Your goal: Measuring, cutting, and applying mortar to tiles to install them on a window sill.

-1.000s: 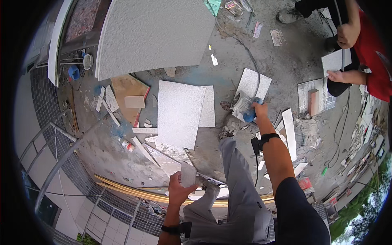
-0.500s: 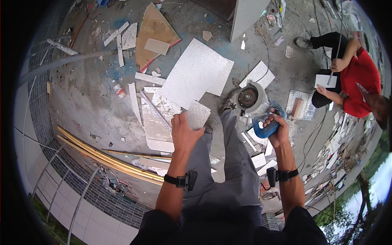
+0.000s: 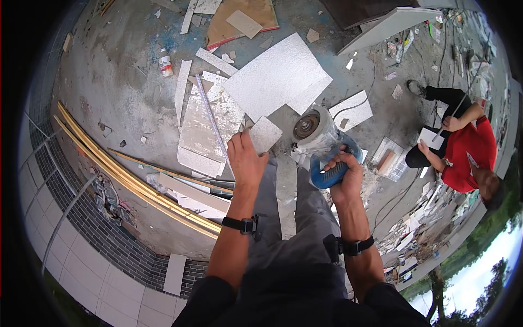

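My right hand [image 3: 347, 179] is wrapped round the blue rear handle of an angle grinder [image 3: 322, 132]. The grinder's round disc and guard face up and to the left, a little right of a small pale square tile piece [image 3: 267, 134]. That piece is gripped at its left edge by my left hand [image 3: 246, 159], fingers over the edge and thumb below. Just beyond it lies a large white textured tile [image 3: 277, 71] with a notch at its near edge. A thin measuring stick [image 3: 210, 111] runs beside my left fingers. Whether the disc spins cannot be told.
A person in a red shirt [image 3: 473, 147] squats at the right, holding a white tile piece [image 3: 431, 138] and a rod. Wooden strips [image 3: 128, 171] lie at the left. A cable [image 3: 373, 76], a bottle [image 3: 165, 62] and broken tile offcuts [image 3: 351, 110] are scattered about.
The angle grinder has moved left, closer to the small tile piece, and its disc has tilted leftward. My left hand keeps its grip. The whole view has turned and shifted somewhat.
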Available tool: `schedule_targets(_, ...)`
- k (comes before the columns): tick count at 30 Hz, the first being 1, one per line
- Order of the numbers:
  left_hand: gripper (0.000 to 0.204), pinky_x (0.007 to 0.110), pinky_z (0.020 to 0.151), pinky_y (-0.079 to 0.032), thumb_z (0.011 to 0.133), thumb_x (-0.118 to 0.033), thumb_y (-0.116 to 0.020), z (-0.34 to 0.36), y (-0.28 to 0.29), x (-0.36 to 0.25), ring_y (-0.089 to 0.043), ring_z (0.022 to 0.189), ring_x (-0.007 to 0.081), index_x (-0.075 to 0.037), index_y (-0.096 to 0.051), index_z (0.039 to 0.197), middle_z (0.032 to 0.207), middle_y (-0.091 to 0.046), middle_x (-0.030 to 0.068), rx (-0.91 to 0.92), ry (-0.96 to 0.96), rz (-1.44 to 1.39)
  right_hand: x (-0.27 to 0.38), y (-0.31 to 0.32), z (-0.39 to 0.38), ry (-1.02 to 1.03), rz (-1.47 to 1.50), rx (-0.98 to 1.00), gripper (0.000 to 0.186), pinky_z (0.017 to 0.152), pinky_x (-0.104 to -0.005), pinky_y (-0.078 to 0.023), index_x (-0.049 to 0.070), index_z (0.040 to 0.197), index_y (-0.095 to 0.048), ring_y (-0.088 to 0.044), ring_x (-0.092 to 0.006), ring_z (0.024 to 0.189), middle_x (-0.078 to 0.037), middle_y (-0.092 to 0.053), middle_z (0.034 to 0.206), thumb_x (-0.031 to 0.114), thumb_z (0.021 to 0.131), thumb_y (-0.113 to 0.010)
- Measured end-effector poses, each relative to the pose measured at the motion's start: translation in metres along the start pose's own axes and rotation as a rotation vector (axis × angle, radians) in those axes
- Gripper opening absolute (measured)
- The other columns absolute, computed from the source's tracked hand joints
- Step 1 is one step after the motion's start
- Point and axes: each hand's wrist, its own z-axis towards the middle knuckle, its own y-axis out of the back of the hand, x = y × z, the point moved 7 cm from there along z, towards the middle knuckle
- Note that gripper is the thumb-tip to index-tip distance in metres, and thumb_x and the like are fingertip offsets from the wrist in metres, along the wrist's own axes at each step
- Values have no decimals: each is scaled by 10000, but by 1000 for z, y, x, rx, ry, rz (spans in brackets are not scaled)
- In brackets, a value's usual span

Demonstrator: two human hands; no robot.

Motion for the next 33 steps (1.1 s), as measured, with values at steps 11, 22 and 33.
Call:
schedule_targets(11,785,444,965,-406,554,-125,-863,-34,-16,14,-485,1092,356,-21,-483,1234,1135,-496,158,4,32,-15,-18,7,-6,13,-26,-12,175,573,-356,-487,57,926,-521,-529,-191,624,-60,-522,749,12,760,-554)
schedule_targets(22,760,443,949,-418,563,-121,-847,-36,-17,11,-494,1081,341,-30,-488,1226,1120,-494,144,13,-1,0,-22,6,-13,33,-67,-37,185,557,-353,-489,47,926,-520,-527,-196,594,-67,-520,728,0,749,-542)
schedule_targets(33,784,443,951,-419,556,-113,-850,-38,-15,15,-490,1081,341,-31,-477,1241,1132,-488,144,19,-13,-8,-28,2,-16,57,-92,-39,182,544,-353,-496,38,920,-523,-536,-198,580,-77,-524,717,-8,747,-555)
